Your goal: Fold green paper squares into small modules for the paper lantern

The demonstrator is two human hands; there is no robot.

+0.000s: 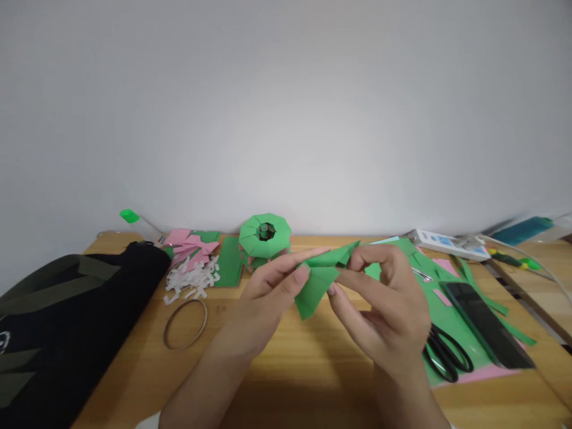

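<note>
A folded piece of green paper (316,287) is held up above the table, in front of me. My left hand (272,292) pinches its left side, thumb on the near face and fingers behind. At its right side, my right hand (388,304) grips the paper between thumb and fingers. One pointed flap hangs down between the hands, and another fold points up to the right. Behind the hands stands a round green paper construction (268,235) with a dark hole in its middle and some pink beneath.
To the left lie white paper scraps (192,277), pink folded pieces (190,243), a ring (185,325) and a black bag (80,328). Black-handled scissors (447,353), a phone (487,325) and green sheets (440,310) lie right. A power strip (447,243) sits near the wall.
</note>
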